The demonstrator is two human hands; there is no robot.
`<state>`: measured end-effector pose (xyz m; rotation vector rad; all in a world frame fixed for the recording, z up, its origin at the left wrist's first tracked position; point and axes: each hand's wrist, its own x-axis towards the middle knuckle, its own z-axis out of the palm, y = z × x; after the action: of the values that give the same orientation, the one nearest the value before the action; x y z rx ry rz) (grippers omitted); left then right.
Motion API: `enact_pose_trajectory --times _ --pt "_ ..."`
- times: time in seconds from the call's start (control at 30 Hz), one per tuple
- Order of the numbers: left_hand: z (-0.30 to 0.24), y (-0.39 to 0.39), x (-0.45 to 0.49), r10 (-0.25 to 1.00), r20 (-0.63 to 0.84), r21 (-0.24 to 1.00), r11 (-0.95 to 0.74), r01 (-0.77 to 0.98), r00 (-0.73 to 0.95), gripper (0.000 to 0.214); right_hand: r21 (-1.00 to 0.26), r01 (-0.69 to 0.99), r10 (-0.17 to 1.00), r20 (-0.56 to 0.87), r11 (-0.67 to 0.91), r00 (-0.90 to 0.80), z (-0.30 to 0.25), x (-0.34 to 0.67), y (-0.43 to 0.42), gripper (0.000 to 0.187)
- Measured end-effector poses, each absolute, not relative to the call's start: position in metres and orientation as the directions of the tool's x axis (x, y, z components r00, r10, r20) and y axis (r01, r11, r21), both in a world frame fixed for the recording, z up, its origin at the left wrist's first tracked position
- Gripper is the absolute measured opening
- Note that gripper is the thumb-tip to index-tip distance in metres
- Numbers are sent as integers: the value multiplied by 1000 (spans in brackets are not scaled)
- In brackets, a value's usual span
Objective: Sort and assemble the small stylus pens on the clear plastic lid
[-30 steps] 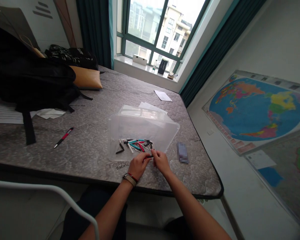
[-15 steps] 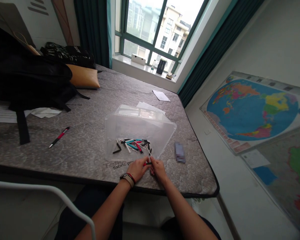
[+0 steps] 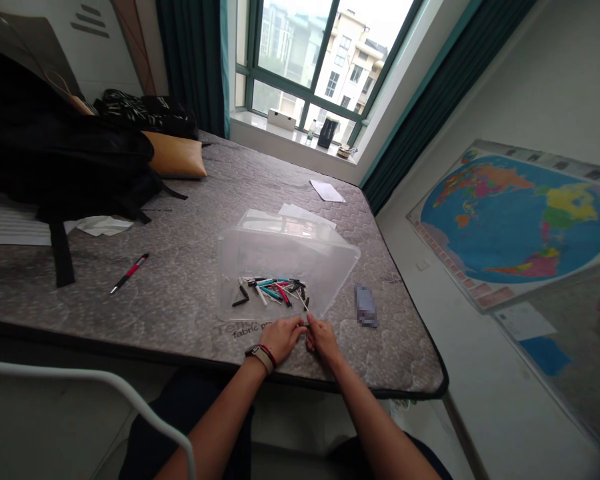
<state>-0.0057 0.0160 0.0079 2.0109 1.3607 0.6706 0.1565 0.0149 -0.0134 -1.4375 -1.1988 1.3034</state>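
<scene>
My left hand [image 3: 281,339] and my right hand [image 3: 323,339] meet at the near side of a clear plastic box [image 3: 340,260]. Both are closed, fingertips close together, around pen parts mostly hidden by the fingers. A short dark bit of pen barrel [image 3: 305,325] shows between them. A thin pale stick, like a pen refill [image 3: 303,303], rises from the right fingertips towards the box. Inside the box lies a loose pile of pen parts [image 3: 275,288] in black, blue, red and white. A red and black pen [image 3: 130,273] lies apart on the mattress, to the left.
The box rests on a grey patterned mattress [image 3: 180,313]. Right of it is a blurred grey packet [image 3: 366,307]. Paper sheets [image 3: 327,191] lie behind. A black backpack [image 3: 80,153] and a tan pouch [image 3: 177,155] sit at left; a white curved rail [image 3: 105,380] is at lower left.
The view has shifted slightly, so everything sits a little further right. Red on the pen part between my hands showed before and is now covered by my fingers. My hands stay together.
</scene>
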Motion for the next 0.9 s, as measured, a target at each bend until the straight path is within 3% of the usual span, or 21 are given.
enact_pose_trajectory --times 0.33,0.7,0.9 --pt "10 18 -5 920 -87 639 -243 729 383 48 -974 106 978 -205 -201 -25 -14 158 14 59" --pt "15 15 -4 929 -46 705 -230 671 367 23 -972 0 972 -235 -235 -29 -9 161 15 53" --pt "14 15 -3 941 -48 680 -215 701 335 24 -971 27 971 -236 -236 -19 -10 159 16 57"
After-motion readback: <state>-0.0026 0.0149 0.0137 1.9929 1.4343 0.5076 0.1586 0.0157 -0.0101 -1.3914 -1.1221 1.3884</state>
